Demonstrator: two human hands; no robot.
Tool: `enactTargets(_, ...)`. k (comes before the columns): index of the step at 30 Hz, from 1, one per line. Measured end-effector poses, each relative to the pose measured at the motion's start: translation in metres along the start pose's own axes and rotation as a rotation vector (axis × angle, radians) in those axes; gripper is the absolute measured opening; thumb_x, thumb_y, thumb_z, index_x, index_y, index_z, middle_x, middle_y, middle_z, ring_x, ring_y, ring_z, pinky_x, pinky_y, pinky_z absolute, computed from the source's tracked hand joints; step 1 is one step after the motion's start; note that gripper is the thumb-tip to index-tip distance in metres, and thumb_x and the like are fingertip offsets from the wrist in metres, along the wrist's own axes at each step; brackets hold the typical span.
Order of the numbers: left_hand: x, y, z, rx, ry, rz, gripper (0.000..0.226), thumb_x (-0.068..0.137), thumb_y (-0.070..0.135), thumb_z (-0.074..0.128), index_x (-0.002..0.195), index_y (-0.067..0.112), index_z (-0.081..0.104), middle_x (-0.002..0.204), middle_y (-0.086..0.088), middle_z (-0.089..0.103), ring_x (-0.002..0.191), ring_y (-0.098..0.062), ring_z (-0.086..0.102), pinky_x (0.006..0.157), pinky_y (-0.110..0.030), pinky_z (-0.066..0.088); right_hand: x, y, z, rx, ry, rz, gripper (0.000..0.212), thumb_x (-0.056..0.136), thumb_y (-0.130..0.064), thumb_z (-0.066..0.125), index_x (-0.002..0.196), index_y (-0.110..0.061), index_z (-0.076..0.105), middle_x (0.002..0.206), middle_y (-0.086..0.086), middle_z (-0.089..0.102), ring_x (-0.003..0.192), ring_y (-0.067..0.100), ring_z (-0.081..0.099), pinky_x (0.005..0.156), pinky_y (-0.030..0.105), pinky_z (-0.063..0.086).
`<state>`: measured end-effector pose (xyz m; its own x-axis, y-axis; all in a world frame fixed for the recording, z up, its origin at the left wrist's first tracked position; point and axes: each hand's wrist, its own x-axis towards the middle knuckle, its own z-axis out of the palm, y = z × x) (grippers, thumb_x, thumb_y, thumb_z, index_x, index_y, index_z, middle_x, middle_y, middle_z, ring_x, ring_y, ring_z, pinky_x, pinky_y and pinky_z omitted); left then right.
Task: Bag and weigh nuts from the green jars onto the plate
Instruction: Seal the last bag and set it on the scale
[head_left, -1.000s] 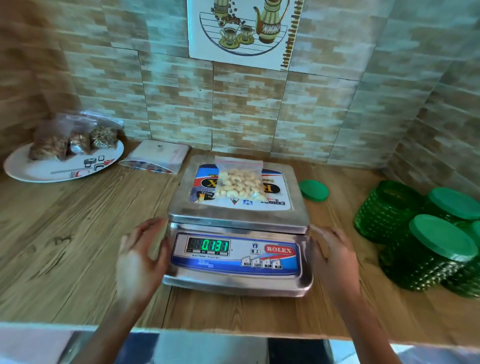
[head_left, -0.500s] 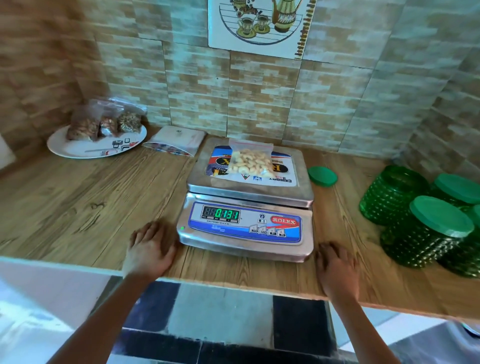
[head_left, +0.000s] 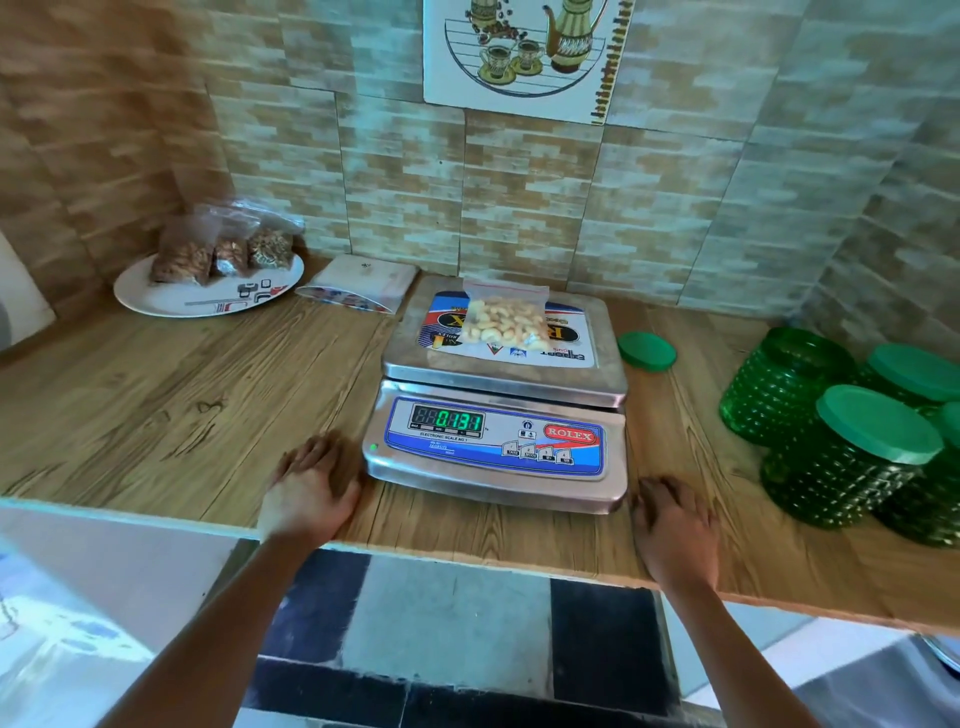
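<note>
A clear bag of cashews (head_left: 506, 319) lies on the pan of a steel scale (head_left: 498, 447); the green display reads 0.131. My left hand (head_left: 311, 491) rests flat on the wooden counter just left of the scale, holding nothing. Flat on the counter edge to the right of the scale is my right hand (head_left: 675, 527), also with nothing in it. A white plate (head_left: 208, 299) at the back left carries three bags of brown nuts (head_left: 223, 252). Several green jars (head_left: 852, 441) stand at the right, one without its lid. Its loose green lid (head_left: 647, 351) lies beside the scale.
A stack of empty zip bags (head_left: 358, 286) lies between the plate and the scale. The tiled wall runs behind the counter and turns in at both sides. The counter's front edge (head_left: 467, 556) passes under my wrists, with a tiled floor below.
My hands came off the sides of the scale and settled flat on the counter. The view pulled back and the display stayed at 0.131.
</note>
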<state>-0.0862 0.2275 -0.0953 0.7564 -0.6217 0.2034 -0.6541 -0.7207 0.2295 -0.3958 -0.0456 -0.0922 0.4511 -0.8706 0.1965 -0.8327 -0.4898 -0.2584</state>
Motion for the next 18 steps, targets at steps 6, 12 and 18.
enactTargets(6, -0.0003, -0.0003, 0.0008, -0.009, 0.012, 0.003, 0.083, 0.073, 0.062, 0.021, 0.136, 0.015, 0.047, 0.144, -0.003, 0.043, 0.135, -0.021, 0.036, 0.113, -0.040, 0.024, -0.0003, 0.0006, -0.0007, 0.002, 0.007, 0.000, 0.037, 0.093, -0.035, 0.047, 0.126, -0.021, 0.057, 0.134, 0.005, 0.049, 0.122, 0.029, 0.045, 0.105, 0.045, 0.031)
enactTargets(12, 0.0007, -0.0021, 0.0027, -0.006, 0.014, 0.005, 0.083, 0.073, 0.061, 0.021, 0.136, 0.015, 0.047, 0.144, -0.003, 0.043, 0.135, -0.021, 0.037, 0.113, -0.039, 0.024, -0.0007, 0.0011, -0.0019, 0.001, -0.005, 0.006, 0.037, 0.093, -0.036, 0.046, 0.127, -0.023, 0.056, 0.135, 0.003, 0.047, 0.123, 0.027, 0.044, 0.105, 0.045, 0.029)
enactTargets(18, 0.0002, -0.0036, 0.0036, -0.007, 0.022, 0.006, 0.080, 0.076, 0.060, 0.024, 0.136, 0.013, 0.047, 0.143, -0.004, 0.044, 0.135, -0.021, 0.037, 0.113, -0.039, 0.025, -0.0002, 0.0002, -0.0024, 0.017, 0.005, 0.003, 0.036, 0.093, -0.035, 0.048, 0.126, -0.023, 0.056, 0.134, 0.004, 0.049, 0.124, 0.027, 0.043, 0.106, 0.045, 0.030)
